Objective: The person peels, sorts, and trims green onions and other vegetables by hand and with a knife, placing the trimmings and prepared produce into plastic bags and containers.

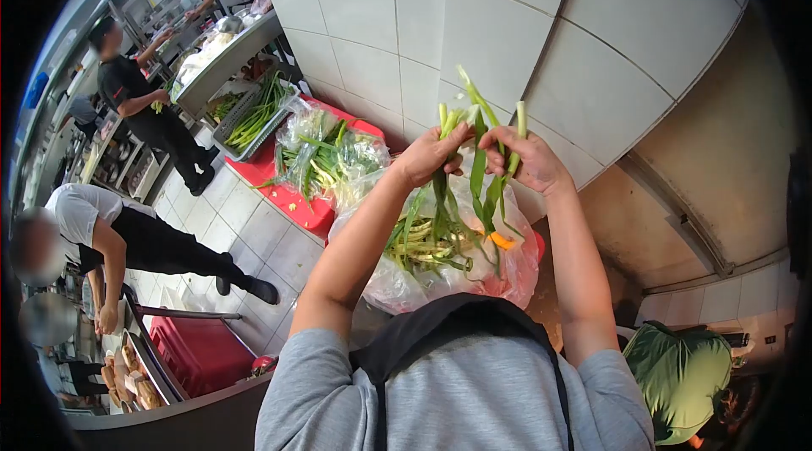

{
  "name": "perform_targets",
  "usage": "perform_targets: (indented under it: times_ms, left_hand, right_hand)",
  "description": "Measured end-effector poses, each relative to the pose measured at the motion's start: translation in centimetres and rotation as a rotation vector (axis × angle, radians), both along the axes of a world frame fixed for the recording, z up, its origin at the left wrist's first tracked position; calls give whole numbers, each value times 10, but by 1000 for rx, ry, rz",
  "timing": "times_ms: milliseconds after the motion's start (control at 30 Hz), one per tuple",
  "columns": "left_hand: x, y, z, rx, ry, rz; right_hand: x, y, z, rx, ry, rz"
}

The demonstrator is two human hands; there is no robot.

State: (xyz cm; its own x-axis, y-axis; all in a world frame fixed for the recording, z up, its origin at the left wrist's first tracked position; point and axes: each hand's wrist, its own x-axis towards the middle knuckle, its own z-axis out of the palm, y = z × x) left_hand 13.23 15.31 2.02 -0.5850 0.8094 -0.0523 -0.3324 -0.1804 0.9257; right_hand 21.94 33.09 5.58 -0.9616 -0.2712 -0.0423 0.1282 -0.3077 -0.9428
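My left hand (433, 155) is closed round several green onions (442, 185), their pale ends pointing up and the green leaves hanging down. Close beside it, my right hand (526, 157) grips another green onion stalk (520, 117) and pinches at long leaves (480, 168) between the two hands. Below both hands lies an open clear plastic bag (516, 278) with a heap of green and yellowish onion leaves (427, 240) in it. Something orange (501, 240) shows among the scraps.
To the left, a red tray (313, 213) bears a plastic bag of green onions (317, 159) and a grey crate (222, 140) of more green onions. A tiled wall (499, 20) stands close ahead. Several people work at counters on the left; one person (101, 223) bends forward near a red bin (199, 356).
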Motion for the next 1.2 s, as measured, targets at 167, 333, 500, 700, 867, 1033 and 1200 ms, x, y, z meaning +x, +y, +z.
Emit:
perform_targets:
  times_ms: [167,333,500,700,867,1033,1200]
  left_hand:
    - [-1,10,10,-99,234,211]
    - [-11,17,11,-185,412,187]
    - [10,46,20,-273,585,72]
    - [5,47,-11,-348,624,0]
    - [-26,21,-74,-712,826,16]
    - [-22,19,-54,-485,601,309]
    - [11,64,9,-253,613,182]
  right_hand:
    - [-3,7,-14,395,9,-139]
    - [12,17,13,322,-14,-313]
    - [-3,14,1,291,151,-406]
    - [2,43,9,-111,149,-555]
    - [13,78,38,-124,181,-555]
    - [-4,98,47,-171,56,-835]
    - [-29,88,45,-236,90,-964]
